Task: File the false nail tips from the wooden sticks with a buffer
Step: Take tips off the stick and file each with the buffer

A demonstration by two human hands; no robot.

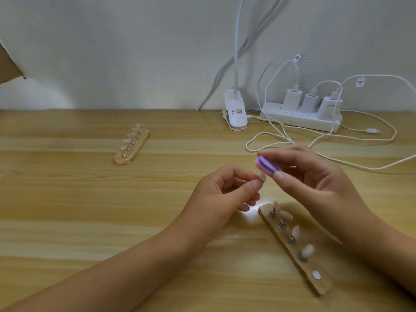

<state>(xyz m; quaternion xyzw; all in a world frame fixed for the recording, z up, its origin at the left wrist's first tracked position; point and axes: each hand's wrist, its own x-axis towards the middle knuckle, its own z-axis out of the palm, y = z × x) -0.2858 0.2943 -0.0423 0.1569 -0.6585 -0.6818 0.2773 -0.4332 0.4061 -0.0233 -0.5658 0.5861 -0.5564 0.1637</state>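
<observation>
My left hand (227, 190) pinches a small clear false nail tip (262, 176) between thumb and forefinger, above the table. My right hand (315, 174) grips a purple and pink buffer (266, 165), whose lower edge lies just above the tip. Under my right wrist lies a wooden stick (315, 278) with several metal holders carrying nail tips; its nearest spot shows only a white pad. A second wooden stick (132, 146) with several nail tips lies far left on the table.
The wooden table (67, 199) runs to a white wall. At the back right stand a white clip lamp (234, 113) and a power strip (299, 118) with three chargers. White cables (337, 140) loop over the table behind my right hand.
</observation>
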